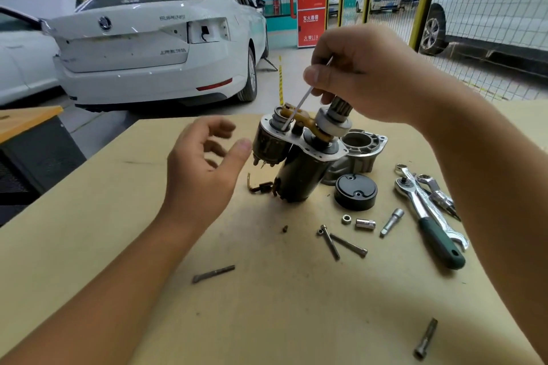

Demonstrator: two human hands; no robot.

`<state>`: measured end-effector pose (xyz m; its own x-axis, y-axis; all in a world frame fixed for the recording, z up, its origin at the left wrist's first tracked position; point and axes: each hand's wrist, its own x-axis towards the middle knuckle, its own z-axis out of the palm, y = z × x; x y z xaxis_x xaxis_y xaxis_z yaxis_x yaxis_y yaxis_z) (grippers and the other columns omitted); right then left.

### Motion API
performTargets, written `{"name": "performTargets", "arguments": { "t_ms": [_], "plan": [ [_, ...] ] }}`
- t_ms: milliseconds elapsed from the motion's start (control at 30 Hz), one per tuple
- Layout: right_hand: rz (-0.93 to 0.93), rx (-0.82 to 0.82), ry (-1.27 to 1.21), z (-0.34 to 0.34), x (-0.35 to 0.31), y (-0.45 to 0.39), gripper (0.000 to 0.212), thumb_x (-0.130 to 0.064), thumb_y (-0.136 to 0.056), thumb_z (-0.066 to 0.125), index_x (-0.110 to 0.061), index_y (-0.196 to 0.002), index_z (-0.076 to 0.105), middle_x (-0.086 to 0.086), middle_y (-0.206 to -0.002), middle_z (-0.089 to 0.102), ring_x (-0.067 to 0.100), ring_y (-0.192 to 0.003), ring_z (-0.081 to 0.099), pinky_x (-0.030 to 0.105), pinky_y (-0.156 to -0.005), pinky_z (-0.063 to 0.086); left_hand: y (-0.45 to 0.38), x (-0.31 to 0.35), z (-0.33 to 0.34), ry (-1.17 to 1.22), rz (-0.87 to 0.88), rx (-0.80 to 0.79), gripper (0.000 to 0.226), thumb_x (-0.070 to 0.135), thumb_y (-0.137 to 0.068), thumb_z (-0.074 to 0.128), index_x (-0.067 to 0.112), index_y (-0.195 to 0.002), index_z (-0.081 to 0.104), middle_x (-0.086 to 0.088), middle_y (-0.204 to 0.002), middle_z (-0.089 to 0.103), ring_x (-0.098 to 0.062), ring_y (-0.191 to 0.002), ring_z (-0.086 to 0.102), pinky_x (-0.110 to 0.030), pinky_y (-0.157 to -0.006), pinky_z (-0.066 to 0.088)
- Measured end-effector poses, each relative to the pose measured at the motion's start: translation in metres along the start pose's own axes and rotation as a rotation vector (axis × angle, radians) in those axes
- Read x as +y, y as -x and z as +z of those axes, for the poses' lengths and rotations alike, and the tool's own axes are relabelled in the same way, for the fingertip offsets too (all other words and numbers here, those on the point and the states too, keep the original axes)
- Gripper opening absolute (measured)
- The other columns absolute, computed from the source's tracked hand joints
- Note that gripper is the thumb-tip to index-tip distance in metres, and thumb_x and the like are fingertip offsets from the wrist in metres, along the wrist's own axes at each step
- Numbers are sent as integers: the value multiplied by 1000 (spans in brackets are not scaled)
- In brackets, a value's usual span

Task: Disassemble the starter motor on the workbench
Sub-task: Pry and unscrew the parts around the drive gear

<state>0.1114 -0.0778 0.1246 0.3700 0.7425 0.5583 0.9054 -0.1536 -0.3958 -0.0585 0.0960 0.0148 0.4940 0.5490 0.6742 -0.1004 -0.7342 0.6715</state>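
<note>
1. The starter motor (299, 157) is standing on end near the middle of the workbench (89, 216), its dark body leaning slightly, the solenoid (268, 142) hanging off its left side.
2. The right hand (364, 74) is sitting right over the top of the motor, fingers curled and pinching a thin silver rod (299, 104).
3. That rod is slanting down and to the left, its lower tip meeting the top of the solenoid beside the tan shift fork (305, 120).
4. The lower fingers of the same hand are lying against the pinion gear (341, 107); whether they are actually gripping it, I cannot tell.
5. The left hand (204, 163) is hovering just left of the solenoid, fingers loosely bent and released, holding nothing, the thumb tip almost at the solenoid's casing.
6. Behind the motor, the grey nose housing (355, 151) is lying on the bench, already off.
7. Just beside it, the black end cap (355, 191) is resting flat.
8. To the right, a green-handled ratchet (430, 216) is lying across a combination wrench (450, 225).
9. In front, two long bolts (338, 241) are crossing each other, near a nut (346, 219), a small socket (365, 223) and an extension bar (392, 222).
10. Nearer the camera, another bolt (213, 273) and a further one (425, 339) are lying well apart.
11. A white car (154, 38) is parked beyond the bench.
</note>
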Motion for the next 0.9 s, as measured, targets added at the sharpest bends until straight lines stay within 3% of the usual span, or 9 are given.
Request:
{"name": "performTargets", "arguments": {
  "t_ms": [67, 167, 300, 433, 533, 600, 700, 800, 900],
  "plan": [
    [-17, 4, -39, 2, 0, -1, 9, -29, -98, 64, -22, -93, 63, -7, -85, 73, 5, -75, 70, 34, -72, 62, -18, 16, 3, 8, 104, 6, 24, 39, -90, 72, 31, -111, 64, 8, -104, 66, -6, -85, 60, -29, -68, 51],
    [-29, 30, -44, 6, -1, -2, 12, -31, -98, 64, -20, -92, 64, -10, -83, 72, 3, -76, 69, 33, -70, 59, -42, 41, 9, -111, 261, -123, 37, 46, -91, 73, 24, -120, 70, 13, -93, 67, -5, -79, 61, -19, -66, 49],
    [-29, 86, -18, 11, 2, -3, 17, -33, -98, 65, -18, -90, 65, -12, -80, 71, 2, -72, 65, 35, -68, 57, -48, 49, 24, -189, 353, -241, 20, 19, -94, 77, 9, -111, 79, -1, -90, 74, -16, -75, 65, -40, -74, 57],
    [-44, 99, -79, 15, 2, -3, 14, -39, -97, 63, -26, -103, 59, -8, -86, 73, 10, -76, 68, 43, -70, 59, -44, 37, 24, -217, 418, -140, 12, 7, -92, 76, 3, -102, 80, -8, -87, 74, -19, -77, 65, -34, -75, 53],
    [-43, 130, -190, 14, 4, -2, 29, -39, -98, 62, -25, -121, 54, -2, -83, 72, 19, -72, 70, 48, -70, 60, -46, 12, 2, -256, 205, -58, 7, 11, -94, 75, 12, -100, 79, 5, -83, 71, -11, -76, 62, -23, -73, 53],
    [-14, 146, -181, 15, 5, -2, 31, -36, -95, 68, -25, -122, 56, -2, -78, 70, 19, -69, 67, 47, -68, 59, -49, -13, -15, -339, -22, -152, 5, 15, -92, 77, 19, -94, 79, 6, -82, 72, -10, -79, 66, -29, -74, 54],
    [34, 119, -134, 16, 5, -3, 32, -32, -89, 76, -22, -116, 63, -4, -84, 71, 12, -71, 67, 43, -72, 60, -48, -40, -28, -432, -238, -287, 18, 14, -89, 81, 26, -80, 73, 2, -79, 72, -18, -78, 67, -26, -70, 47],
    [82, 125, -243, 14, 5, -3, 34, -18, -85, 80, -17, -115, 65, 1, -88, 74, 18, -78, 73, 47, -76, 62, -42, -47, -22, -412, -294, -349, 23, 17, -87, 84, 31, -75, 71, 3, -73, 70, -13, -70, 64, -23, -63, 44],
    [164, 231, -453, 20, 2, -2, 39, -4, -84, 75, -14, -119, 60, 9, -87, 73, 26, -77, 73, 52, -74, 63, -37, -45, -9, -257, -256, -263, 20, 20, -87, 84, 31, -76, 72, 5, -69, 68, -8, -61, 60, -25, -62, 49]
  ]
}}
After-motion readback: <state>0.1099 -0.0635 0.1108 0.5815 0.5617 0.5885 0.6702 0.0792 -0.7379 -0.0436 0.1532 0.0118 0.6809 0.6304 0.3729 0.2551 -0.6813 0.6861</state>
